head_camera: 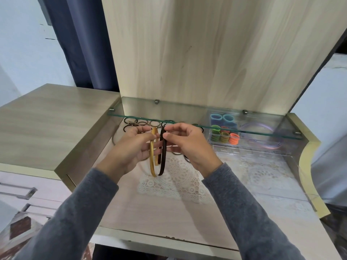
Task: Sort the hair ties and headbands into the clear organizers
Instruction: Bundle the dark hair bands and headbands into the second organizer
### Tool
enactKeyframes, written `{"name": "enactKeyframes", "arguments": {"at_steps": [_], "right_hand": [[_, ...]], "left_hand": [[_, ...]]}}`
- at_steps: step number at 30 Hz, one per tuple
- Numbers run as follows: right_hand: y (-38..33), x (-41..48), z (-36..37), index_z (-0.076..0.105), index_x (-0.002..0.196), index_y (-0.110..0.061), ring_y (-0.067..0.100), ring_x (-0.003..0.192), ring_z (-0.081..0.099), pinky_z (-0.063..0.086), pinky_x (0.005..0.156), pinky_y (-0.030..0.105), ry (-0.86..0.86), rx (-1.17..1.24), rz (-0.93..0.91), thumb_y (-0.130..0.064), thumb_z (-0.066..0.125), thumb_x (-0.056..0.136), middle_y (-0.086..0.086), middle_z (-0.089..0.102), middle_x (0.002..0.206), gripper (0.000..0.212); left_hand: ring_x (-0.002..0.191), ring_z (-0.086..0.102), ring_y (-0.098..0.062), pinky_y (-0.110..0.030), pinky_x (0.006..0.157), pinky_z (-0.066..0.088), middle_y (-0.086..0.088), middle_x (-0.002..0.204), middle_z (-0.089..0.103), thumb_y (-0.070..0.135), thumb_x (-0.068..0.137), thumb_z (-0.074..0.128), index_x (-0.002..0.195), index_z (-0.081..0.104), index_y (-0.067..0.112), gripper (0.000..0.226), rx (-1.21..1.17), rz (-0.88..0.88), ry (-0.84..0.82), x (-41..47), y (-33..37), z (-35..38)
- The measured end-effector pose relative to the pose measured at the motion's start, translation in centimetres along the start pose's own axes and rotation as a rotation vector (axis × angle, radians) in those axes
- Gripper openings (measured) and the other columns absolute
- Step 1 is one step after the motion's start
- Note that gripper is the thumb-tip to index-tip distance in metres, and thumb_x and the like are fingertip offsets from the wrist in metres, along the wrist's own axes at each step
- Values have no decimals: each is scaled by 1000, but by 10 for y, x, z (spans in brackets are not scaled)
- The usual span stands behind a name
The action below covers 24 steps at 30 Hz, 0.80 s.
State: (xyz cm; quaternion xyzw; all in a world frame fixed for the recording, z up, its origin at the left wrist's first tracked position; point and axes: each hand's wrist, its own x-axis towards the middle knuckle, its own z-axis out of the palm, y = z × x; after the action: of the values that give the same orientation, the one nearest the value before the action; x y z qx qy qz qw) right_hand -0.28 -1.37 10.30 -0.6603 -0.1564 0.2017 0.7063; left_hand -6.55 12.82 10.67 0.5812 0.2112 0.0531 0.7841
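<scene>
My left hand (131,147) grips a mustard-yellow headband (152,162) near its top, and my right hand (187,145) pinches a dark brown headband (163,162) beside it. Both bands hang down over the lace doily (176,182). Several black and brown hair ties (139,123) lie loose under the glass shelf, behind my hands. At the right stands a clear organizer (249,150) holding coloured hair ties (224,135) in its left part and a lilac headband (270,126) in its right part.
A glass shelf (187,123) spans the dresser just above the hair ties and organizer. A raised wooden panel (206,53) stands behind it. A wooden side top (52,119) is at the left, with drawer handles (22,192) below.
</scene>
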Motion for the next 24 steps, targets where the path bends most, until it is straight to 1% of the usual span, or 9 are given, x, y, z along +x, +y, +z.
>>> {"name": "enactKeyframes", "arguments": {"at_steps": [1, 3, 5, 10, 14, 15, 17, 20, 24], "right_hand": [[0, 0, 0, 65, 101, -5, 23, 81, 71, 60, 74, 40, -7, 4, 3, -2, 69, 85, 9, 69, 85, 17], [0, -1, 0, 65, 102, -5, 18, 74, 70, 59, 68, 34, -16, 9, 7, -2, 71, 84, 7, 67, 81, 19], [0, -2, 0, 65, 102, -4, 14, 68, 67, 58, 64, 30, -19, 14, 8, -2, 73, 82, 8, 64, 78, 22], [-1, -1, -2, 67, 99, -4, 15, 66, 68, 59, 65, 31, -17, -37, -19, -3, 75, 80, 3, 62, 70, 21], [0, 0, -6, 71, 95, -7, 6, 58, 60, 56, 63, 29, -3, -107, -50, -8, 76, 80, -7, 57, 60, 16], [1, 0, -7, 72, 94, -10, 6, 60, 58, 56, 64, 29, -6, -116, -56, -10, 76, 81, -7, 58, 61, 13], [0, -1, -8, 73, 93, -13, 9, 65, 57, 55, 63, 26, -3, -112, -56, -17, 73, 85, -1, 62, 71, 10], [3, 3, -13, 72, 95, -14, 10, 67, 58, 53, 61, 22, 62, -118, -32, -25, 65, 91, -1, 64, 79, 14], [17, 18, -16, 70, 96, -9, 13, 65, 56, 50, 56, 21, 135, -154, 15, -22, 60, 94, 2, 61, 80, 17]], "left_hand": [[79, 73, -24, -35, 68, 63, -20, 112, 68, -4, 96, 53, 123, 49, 4, 28, 16, -16, -18, 0, 0, 0], [79, 74, -25, -37, 74, 63, -23, 110, 70, -2, 97, 53, 125, 53, -2, 28, 69, -35, -68, -1, -1, -2], [81, 74, -25, -39, 80, 61, -25, 110, 70, 1, 99, 51, 127, 57, -2, 29, 107, -44, -106, -2, -2, -2], [88, 74, -24, -35, 78, 62, -24, 111, 71, 3, 100, 49, 123, 63, -1, 26, 125, -47, -147, -3, -1, -1], [84, 75, -21, -32, 75, 62, -20, 100, 74, 4, 100, 50, 120, 64, -1, 25, 104, -45, -156, -5, 0, -1], [83, 75, -20, -31, 74, 62, -19, 98, 74, 4, 100, 50, 119, 64, -1, 25, 85, -46, -161, -5, 0, -1], [81, 75, -20, -29, 68, 62, -18, 97, 74, 3, 100, 50, 119, 65, -2, 24, 39, -49, -163, -6, 2, 0], [80, 75, -19, -27, 65, 61, -14, 96, 76, 4, 101, 48, 115, 66, -1, 23, 10, -45, -142, -7, 3, -2], [79, 75, -18, -28, 69, 62, -11, 94, 76, 5, 102, 47, 108, 69, 3, 23, -14, -27, -114, -11, 5, -10]]}}
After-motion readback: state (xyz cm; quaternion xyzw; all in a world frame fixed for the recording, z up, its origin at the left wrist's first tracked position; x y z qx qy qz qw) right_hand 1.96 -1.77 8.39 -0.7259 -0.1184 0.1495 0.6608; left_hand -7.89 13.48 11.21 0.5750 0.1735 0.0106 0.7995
